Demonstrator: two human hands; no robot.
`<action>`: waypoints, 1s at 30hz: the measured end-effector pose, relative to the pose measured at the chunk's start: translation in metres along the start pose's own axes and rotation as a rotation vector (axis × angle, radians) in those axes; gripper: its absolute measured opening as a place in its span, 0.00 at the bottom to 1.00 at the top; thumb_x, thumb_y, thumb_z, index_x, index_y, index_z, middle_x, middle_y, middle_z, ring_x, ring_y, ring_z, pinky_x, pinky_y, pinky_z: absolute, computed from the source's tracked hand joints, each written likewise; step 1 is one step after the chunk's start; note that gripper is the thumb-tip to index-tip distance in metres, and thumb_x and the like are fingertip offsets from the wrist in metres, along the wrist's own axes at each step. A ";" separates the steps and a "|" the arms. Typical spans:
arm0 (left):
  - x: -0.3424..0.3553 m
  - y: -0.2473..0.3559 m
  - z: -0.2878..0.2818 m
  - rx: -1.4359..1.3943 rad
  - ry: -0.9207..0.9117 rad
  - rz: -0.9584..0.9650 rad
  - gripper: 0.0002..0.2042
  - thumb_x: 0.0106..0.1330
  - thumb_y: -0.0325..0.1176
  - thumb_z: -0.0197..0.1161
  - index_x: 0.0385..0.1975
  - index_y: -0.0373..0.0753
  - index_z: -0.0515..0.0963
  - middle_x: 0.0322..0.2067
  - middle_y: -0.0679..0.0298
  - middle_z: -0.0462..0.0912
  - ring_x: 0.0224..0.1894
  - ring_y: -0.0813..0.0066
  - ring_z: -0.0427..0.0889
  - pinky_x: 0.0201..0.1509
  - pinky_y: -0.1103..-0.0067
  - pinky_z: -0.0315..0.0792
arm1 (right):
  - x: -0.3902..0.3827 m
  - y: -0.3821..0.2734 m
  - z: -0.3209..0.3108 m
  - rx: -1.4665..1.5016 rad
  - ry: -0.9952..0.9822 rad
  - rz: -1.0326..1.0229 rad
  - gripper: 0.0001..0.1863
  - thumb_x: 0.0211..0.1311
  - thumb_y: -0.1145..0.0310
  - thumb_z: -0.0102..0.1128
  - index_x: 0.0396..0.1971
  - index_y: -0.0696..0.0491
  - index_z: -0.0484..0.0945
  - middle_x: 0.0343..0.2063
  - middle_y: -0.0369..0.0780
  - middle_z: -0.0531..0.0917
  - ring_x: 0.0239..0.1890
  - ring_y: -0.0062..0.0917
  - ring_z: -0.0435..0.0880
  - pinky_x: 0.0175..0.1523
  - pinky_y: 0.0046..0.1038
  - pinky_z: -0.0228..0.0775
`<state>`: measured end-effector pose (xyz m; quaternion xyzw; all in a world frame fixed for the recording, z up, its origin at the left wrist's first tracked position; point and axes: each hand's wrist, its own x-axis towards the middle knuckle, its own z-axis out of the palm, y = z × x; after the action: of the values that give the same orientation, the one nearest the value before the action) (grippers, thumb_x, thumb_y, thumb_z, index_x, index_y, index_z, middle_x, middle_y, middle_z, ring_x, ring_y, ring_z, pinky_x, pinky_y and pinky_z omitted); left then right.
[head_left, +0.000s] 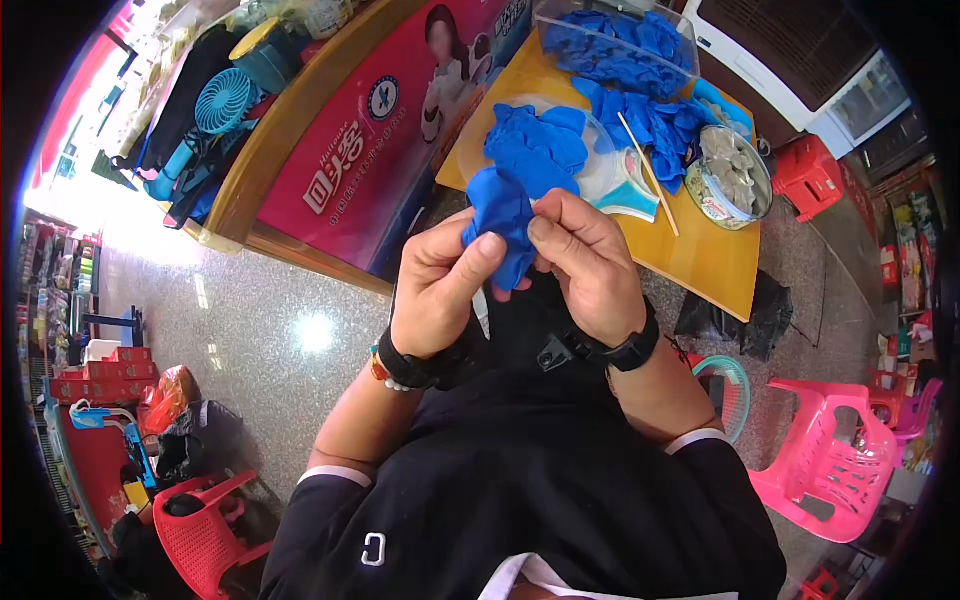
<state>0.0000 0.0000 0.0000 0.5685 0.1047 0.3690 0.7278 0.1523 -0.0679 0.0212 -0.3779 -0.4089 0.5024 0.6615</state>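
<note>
Both of my hands hold one small piece of soft blue cloth (pixel 503 215) in front of my chest, near the table's close edge. My left hand (pixel 438 280) pinches its left side, thumb pressed on top. The right side is gripped between thumb and fingers of my right hand (pixel 590 260). Just beyond lie more blue pieces (pixel 540 150) on a round clear plate (pixel 472 150). Farther back, a loose blue pile (pixel 645 120) sits before a clear plastic bin (pixel 620 65) of similar pieces. A thin wooden stick (pixel 648 175) lies right of the plate.
On the yellow wooden table (pixel 700 260) a round tin (pixel 735 180) holds grey pieces. A pink-fronted counter (pixel 350 150) stands left, with a blue fan (pixel 222 100) on it. Pink chairs (pixel 830 450) and a teal basket (pixel 725 390) are to the right; a red chair (pixel 205 535) is lower left.
</note>
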 end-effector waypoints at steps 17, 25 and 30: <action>0.002 0.017 0.003 0.055 -0.166 -0.127 0.05 0.59 0.20 0.56 0.32 0.31 0.78 0.31 0.64 0.76 0.27 0.82 0.77 0.33 0.85 0.72 | 0.005 0.003 -0.005 -0.051 0.071 -0.047 0.08 0.66 0.71 0.51 0.27 0.54 0.73 0.20 0.27 0.69 0.24 0.09 0.64 0.30 0.14 0.57; 0.005 0.011 0.008 0.175 0.119 -0.045 0.05 0.62 0.21 0.53 0.33 0.30 0.76 0.27 0.64 0.79 0.26 0.83 0.76 0.32 0.86 0.71 | -0.001 -0.006 0.008 0.052 0.023 -0.014 0.08 0.68 0.68 0.50 0.30 0.55 0.72 0.22 0.31 0.74 0.23 0.11 0.70 0.31 0.14 0.61; 0.001 0.006 0.011 0.300 0.160 0.056 0.04 0.62 0.20 0.52 0.32 0.31 0.74 0.27 0.65 0.78 0.25 0.85 0.76 0.29 0.87 0.71 | 0.001 0.003 0.007 -0.134 0.057 -0.071 0.06 0.67 0.70 0.52 0.31 0.56 0.71 0.23 0.32 0.75 0.24 0.12 0.71 0.32 0.15 0.62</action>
<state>0.0045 -0.0070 0.0096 0.6422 0.2002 0.4132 0.6138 0.1447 -0.0657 0.0217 -0.4209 -0.4358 0.4391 0.6634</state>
